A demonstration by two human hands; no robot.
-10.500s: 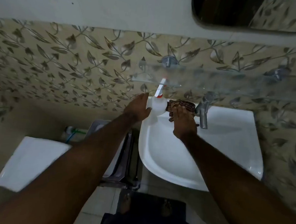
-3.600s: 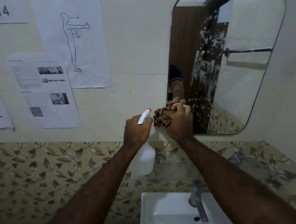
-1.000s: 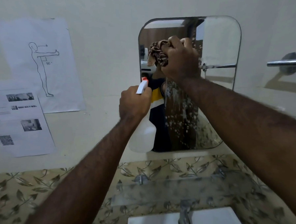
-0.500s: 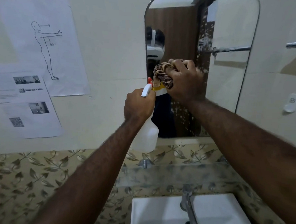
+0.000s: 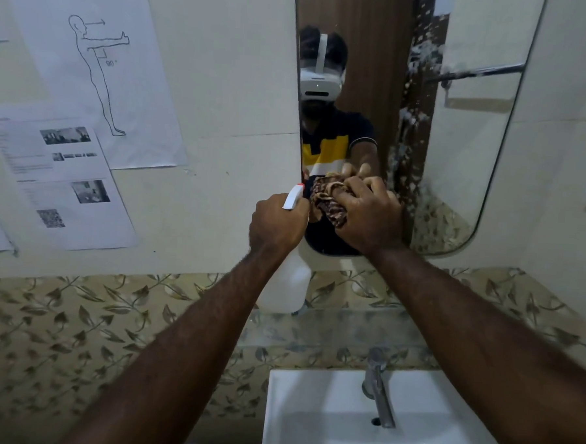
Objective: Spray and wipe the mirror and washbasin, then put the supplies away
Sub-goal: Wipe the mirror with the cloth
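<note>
The cloth [image 5: 326, 203] slid down the mirror [image 5: 464, 163]; spray bottle [image 5: 288, 286] upright, facing it.

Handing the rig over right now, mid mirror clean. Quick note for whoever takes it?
Left hand grips the spray bottle by its neck, upright, beside the lower left edge of the mirror.
Right hand grips the bunched cloth, pressed on the mirror near its lower left corner.
Done: mirror sprayed; its left strip looks clear.
Left: wipe the band of spray droplets down the middle, then the washbasin below, then put bottle and cloth away. Whether the washbasin has been wiped cannot be told.
</note>
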